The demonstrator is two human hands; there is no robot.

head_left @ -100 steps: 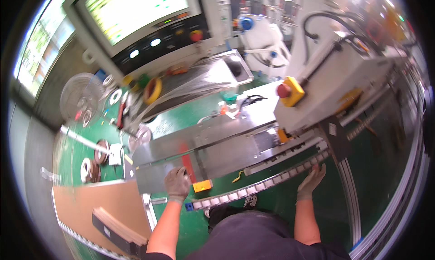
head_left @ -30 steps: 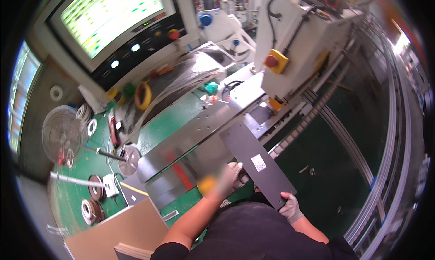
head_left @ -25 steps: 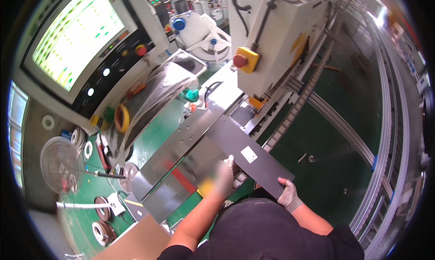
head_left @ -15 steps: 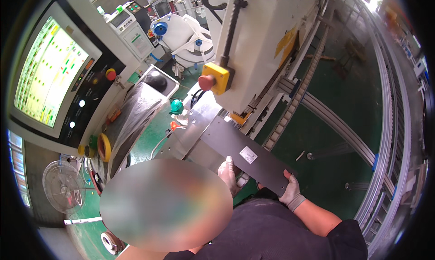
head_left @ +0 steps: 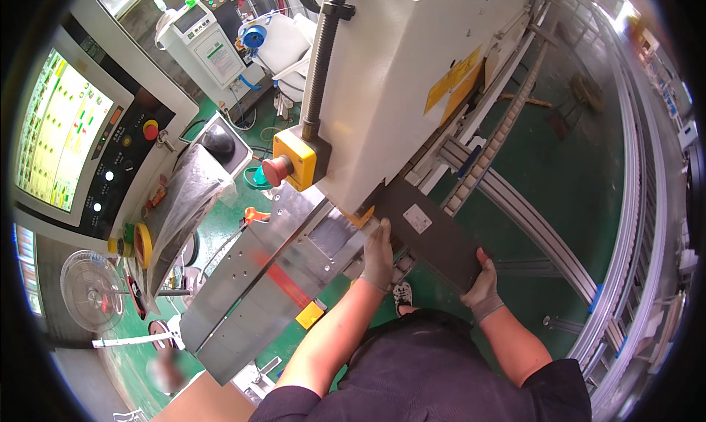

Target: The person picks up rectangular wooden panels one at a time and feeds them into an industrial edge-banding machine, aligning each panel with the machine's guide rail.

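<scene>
A flat dark grey panel [head_left: 450, 247] with a white label [head_left: 417, 218] is held tilted across the view. Its far end reaches the lower edge of the white machine housing [head_left: 368, 113]. My gloved right hand [head_left: 482, 284] grips the near right corner, thumb on top and fingers hidden beneath. My left hand [head_left: 378, 254], also gloved, is closed at the panel's left edge, close beside the yellow piece under the housing; its fingers are partly hidden. To the left of that hand lies the metal machine table [head_left: 243, 315] with a long slot.
A red stop button on a yellow box [head_left: 294, 161] juts from the housing. At left are a control screen [head_left: 65, 131] and a fan [head_left: 92, 291]. Metal rails [head_left: 529, 208] run along the right. An orange-handled air gun [head_left: 255, 215] lies by the table.
The panel has moved away from the metal table, forward and right, against the housing's lower edge. Both hands moved with it. The blurred shape over the table is gone, baring its slot and red light.
</scene>
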